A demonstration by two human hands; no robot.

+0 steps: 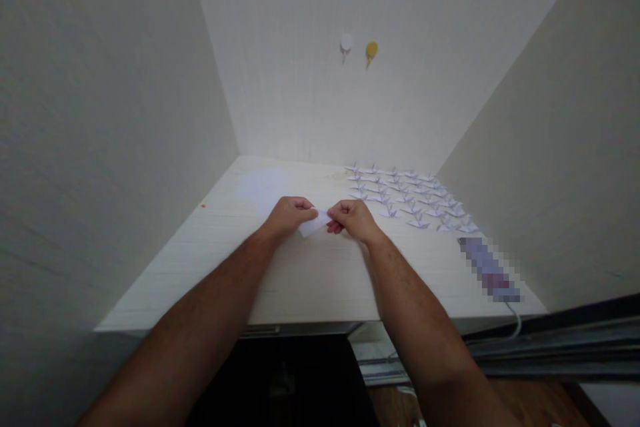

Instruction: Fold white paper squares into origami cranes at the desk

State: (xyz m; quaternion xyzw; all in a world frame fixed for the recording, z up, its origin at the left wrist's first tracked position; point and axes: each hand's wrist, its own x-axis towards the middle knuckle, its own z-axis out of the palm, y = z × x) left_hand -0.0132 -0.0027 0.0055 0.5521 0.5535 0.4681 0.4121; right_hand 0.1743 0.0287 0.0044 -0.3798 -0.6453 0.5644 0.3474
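A small piece of folded white paper [311,223] is held above the white table, between my two hands. My left hand [293,215] pinches its upper left part between thumb and fingers. On the other side, my right hand [350,217] grips the paper's right end with thumb and forefinger, the other fingers curled beneath. How the paper is folded is too small to make out. Beyond my left hand lie white paper sheets [263,187]. Several folded white paper cranes [390,210] stand in rows past my right hand.
The white table [310,293] is boxed in by walls at the back and both sides. A blurred-out flat object [490,270] with a white cable [517,323] lies near the right edge. A white hook [347,43] and a yellow hook [371,50] are on the back wall.
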